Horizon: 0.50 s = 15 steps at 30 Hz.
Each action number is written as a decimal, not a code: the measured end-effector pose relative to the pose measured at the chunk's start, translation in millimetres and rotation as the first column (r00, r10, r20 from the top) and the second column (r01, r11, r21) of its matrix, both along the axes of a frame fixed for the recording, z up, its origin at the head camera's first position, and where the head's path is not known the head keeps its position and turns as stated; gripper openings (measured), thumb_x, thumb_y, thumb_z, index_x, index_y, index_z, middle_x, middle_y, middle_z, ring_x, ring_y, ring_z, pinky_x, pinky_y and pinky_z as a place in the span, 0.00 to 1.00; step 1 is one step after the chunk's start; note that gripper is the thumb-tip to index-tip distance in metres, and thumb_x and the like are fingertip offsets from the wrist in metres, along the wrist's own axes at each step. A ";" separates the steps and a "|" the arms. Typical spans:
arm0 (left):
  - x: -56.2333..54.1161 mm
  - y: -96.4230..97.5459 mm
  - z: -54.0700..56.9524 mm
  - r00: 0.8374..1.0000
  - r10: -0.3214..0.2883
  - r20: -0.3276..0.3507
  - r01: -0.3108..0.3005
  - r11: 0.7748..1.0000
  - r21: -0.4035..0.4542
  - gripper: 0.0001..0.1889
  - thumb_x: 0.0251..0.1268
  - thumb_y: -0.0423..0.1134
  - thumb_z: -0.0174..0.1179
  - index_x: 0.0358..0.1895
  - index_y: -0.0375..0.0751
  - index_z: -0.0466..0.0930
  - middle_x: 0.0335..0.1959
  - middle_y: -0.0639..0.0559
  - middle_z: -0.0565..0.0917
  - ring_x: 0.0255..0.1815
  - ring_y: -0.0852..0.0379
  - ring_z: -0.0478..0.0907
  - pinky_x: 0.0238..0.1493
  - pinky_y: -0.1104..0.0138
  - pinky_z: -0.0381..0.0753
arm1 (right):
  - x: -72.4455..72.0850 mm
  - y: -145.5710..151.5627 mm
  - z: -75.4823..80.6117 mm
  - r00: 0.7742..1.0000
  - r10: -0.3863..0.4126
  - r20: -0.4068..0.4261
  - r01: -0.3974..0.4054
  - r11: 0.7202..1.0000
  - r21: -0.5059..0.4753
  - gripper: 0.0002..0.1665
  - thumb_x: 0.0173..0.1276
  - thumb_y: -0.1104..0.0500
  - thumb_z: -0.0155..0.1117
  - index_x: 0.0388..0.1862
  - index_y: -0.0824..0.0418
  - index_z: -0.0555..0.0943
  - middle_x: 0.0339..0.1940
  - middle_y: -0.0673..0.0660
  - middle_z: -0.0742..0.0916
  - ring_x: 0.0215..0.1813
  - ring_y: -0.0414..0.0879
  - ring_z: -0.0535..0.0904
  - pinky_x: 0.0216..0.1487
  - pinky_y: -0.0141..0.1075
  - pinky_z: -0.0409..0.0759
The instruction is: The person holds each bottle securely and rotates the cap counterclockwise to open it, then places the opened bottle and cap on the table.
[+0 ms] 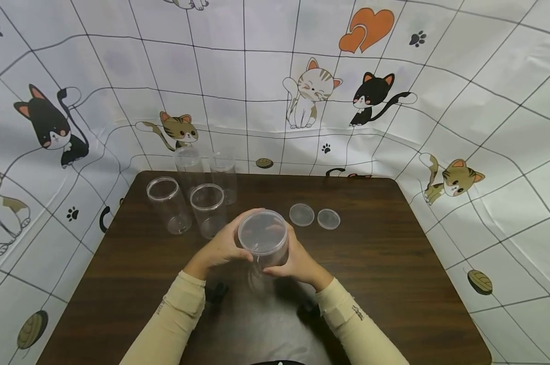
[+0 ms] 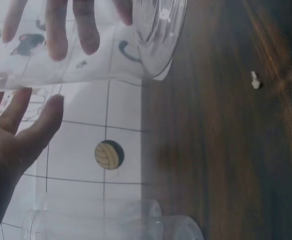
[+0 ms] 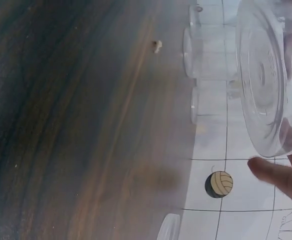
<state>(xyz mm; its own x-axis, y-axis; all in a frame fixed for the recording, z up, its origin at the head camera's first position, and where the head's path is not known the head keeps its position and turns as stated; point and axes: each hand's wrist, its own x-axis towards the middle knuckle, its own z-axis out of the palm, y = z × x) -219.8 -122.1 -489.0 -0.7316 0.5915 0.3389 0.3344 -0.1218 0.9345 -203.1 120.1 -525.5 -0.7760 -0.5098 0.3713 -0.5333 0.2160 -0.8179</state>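
Observation:
A clear plastic jar (image 1: 264,261) with a translucent lid (image 1: 262,230) on its mouth stands between my two hands over the middle of the table. My left hand (image 1: 222,246) grips its left side, thumb at the front. From the right, my right hand (image 1: 299,258) curls round the same jar, its thumb also in front. In the left wrist view, the left hand (image 2: 21,132) is beside the jar wall (image 2: 116,65). The right wrist view shows the jar's round base (image 3: 260,75) raised off the tabletop, with the right hand (image 3: 286,177) at its side.
Several open clear jars (image 1: 209,210) stand at the back left of the brown wooden table (image 1: 384,263). Two loose round lids (image 1: 301,215) lie right of the held jar. A cat-print sheet (image 1: 224,71) hangs behind. A small pale crumb (image 2: 255,80) lies on the wood.

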 end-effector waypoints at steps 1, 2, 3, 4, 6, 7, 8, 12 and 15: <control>-0.2 -0.3 0.8 1.000 0.007 -0.008 -0.007 1.000 -0.007 0.63 0.40 0.66 0.77 0.80 0.44 0.55 0.74 0.42 0.67 0.71 0.36 0.64 0.69 0.38 0.61 | -0.4 -0.4 -0.2 1.000 -0.007 -0.002 0.007 1.000 0.004 0.78 0.42 0.62 0.89 0.82 0.51 0.45 0.75 0.59 0.68 0.71 0.55 0.68 0.72 0.49 0.65; 0.1 -0.1 1.6 1.000 0.022 -0.014 -0.023 1.000 -0.015 0.61 0.42 0.63 0.78 0.79 0.45 0.56 0.74 0.44 0.67 0.71 0.37 0.64 0.69 0.39 0.61 | -0.9 -1.1 -0.8 1.000 -0.018 -0.008 0.018 1.000 0.008 0.77 0.42 0.61 0.89 0.82 0.51 0.45 0.74 0.58 0.68 0.71 0.54 0.69 0.72 0.49 0.66; 0.7 0.9 1.8 0.999 0.045 -0.014 -0.045 0.999 -0.019 0.59 0.44 0.61 0.80 0.79 0.46 0.57 0.74 0.45 0.68 0.71 0.38 0.65 0.69 0.39 0.61 | -1.1 -2.4 -1.3 0.999 -0.033 -0.017 0.033 0.999 0.010 0.77 0.43 0.61 0.89 0.82 0.50 0.45 0.74 0.58 0.69 0.71 0.54 0.69 0.71 0.50 0.66; 1.6 2.6 1.4 0.997 0.075 -0.015 -0.076 0.997 -0.025 0.58 0.45 0.59 0.80 0.79 0.46 0.58 0.73 0.45 0.68 0.70 0.39 0.66 0.69 0.41 0.62 | -1.1 -4.0 -1.6 0.998 -0.059 -0.034 0.060 0.998 0.011 0.76 0.43 0.61 0.89 0.81 0.50 0.45 0.73 0.58 0.69 0.70 0.54 0.69 0.71 0.50 0.67; 4.5 8.9 0.1 0.987 0.163 -0.008 -0.163 0.986 -0.035 0.56 0.45 0.57 0.81 0.78 0.48 0.58 0.72 0.46 0.69 0.69 0.42 0.67 0.68 0.42 0.64 | -0.1 -8.1 -2.9 0.984 -0.149 -0.099 0.152 0.988 0.025 0.75 0.43 0.58 0.89 0.81 0.51 0.47 0.72 0.59 0.71 0.69 0.55 0.71 0.68 0.53 0.69; 6.4 13.3 -1.0 0.975 0.221 -0.001 -0.221 0.974 -0.044 0.56 0.46 0.56 0.81 0.78 0.50 0.58 0.72 0.47 0.69 0.69 0.43 0.67 0.68 0.43 0.64 | 0.8 -10.6 -3.5 0.968 -0.209 -0.140 0.216 0.976 0.037 0.75 0.43 0.56 0.89 0.81 0.52 0.47 0.72 0.60 0.71 0.68 0.56 0.71 0.67 0.55 0.70; 8.8 18.4 -2.0 0.961 0.276 0.008 -0.275 0.960 -0.057 0.55 0.47 0.55 0.81 0.78 0.51 0.57 0.72 0.48 0.69 0.68 0.45 0.68 0.67 0.44 0.65 | 1.9 -13.1 -4.3 0.944 -0.272 -0.188 0.285 0.957 0.049 0.74 0.43 0.55 0.89 0.81 0.53 0.48 0.71 0.62 0.71 0.67 0.58 0.72 0.65 0.56 0.72; 18.0 41.4 -6.5 0.877 0.479 0.018 -0.476 0.875 -0.092 0.53 0.50 0.48 0.81 0.78 0.54 0.57 0.71 0.50 0.69 0.67 0.47 0.69 0.66 0.45 0.67 | 7.3 -23.1 -10.2 0.804 -0.466 -0.371 0.528 0.845 0.084 0.75 0.43 0.47 0.89 0.80 0.62 0.49 0.68 0.69 0.73 0.62 0.65 0.74 0.58 0.60 0.75; 23.2 54.3 -8.5 0.825 0.565 -0.002 -0.563 0.822 -0.088 0.52 0.51 0.45 0.80 0.78 0.52 0.57 0.72 0.49 0.68 0.67 0.47 0.68 0.67 0.46 0.67 | 10.1 -27.8 -14.8 0.740 -0.516 -0.431 0.602 0.794 0.084 0.74 0.43 0.46 0.88 0.78 0.68 0.50 0.66 0.73 0.74 0.59 0.66 0.76 0.55 0.61 0.75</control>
<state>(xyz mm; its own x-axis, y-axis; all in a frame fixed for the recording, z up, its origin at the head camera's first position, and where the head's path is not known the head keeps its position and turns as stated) -196.6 -67.7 -497.4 -0.9528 0.0980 0.2873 0.2999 0.1578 0.9408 -193.0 92.3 -540.3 -0.7702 -0.1238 0.6256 -0.5095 0.7095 -0.4869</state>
